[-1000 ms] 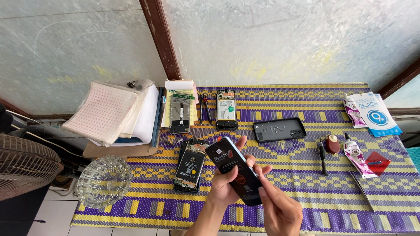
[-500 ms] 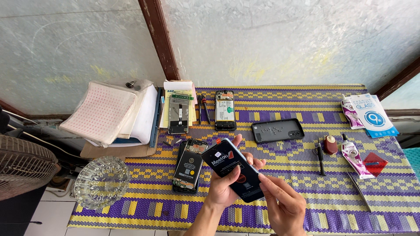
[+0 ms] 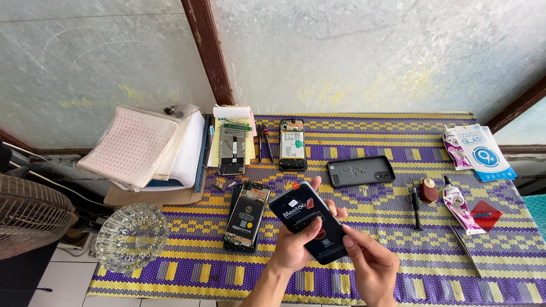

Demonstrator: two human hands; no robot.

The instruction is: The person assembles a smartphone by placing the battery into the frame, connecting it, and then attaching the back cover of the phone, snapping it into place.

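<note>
Head view, 1 camera, looking down on the bench (image 3: 455, 273), which is covered by a purple-and-yellow woven mat.

Item 1: black phone panel with stickers (image 3: 309, 228). Lifted above the bench's near-centre edge, tilted, sticker face up toward the camera, likely so its surface can be read or worked on.

Item 2: left hand (image 3: 296, 245). Palm under the panel, thumb over its lower face, fingertips showing past the far edge; grip clenched around the panel, carrying its weight. Forearm enters from the bottom edge.

Item 3: right hand (image 3: 369, 264). Fingers curled, thumb and forefinger pinching the panel's near lower corner; grip closed on that corner, a light steadying hold rather than a carry.

Item 4: opened phone with exposed battery (image 3: 247, 216), flat on the mat just left of the hands, within easy reach.

Item 5: 2 further opened phone bodies (image 3: 293, 145) and (image 3: 232, 149) at the back row, the second resting on a paper pad.

Item 6: black back cover (image 3: 360, 170) lying hollow side up, small screws gathered inside, serving as a tray.

Item 7: glue tube (image 3: 458, 203), black pen-like tool (image 3: 416, 203) and blue-white packets (image 3: 480, 150) at right.

Item 8: glass dish (image 3: 132, 234) at the left edge, beside stacked white sheets (image 3: 136, 148).
</note>
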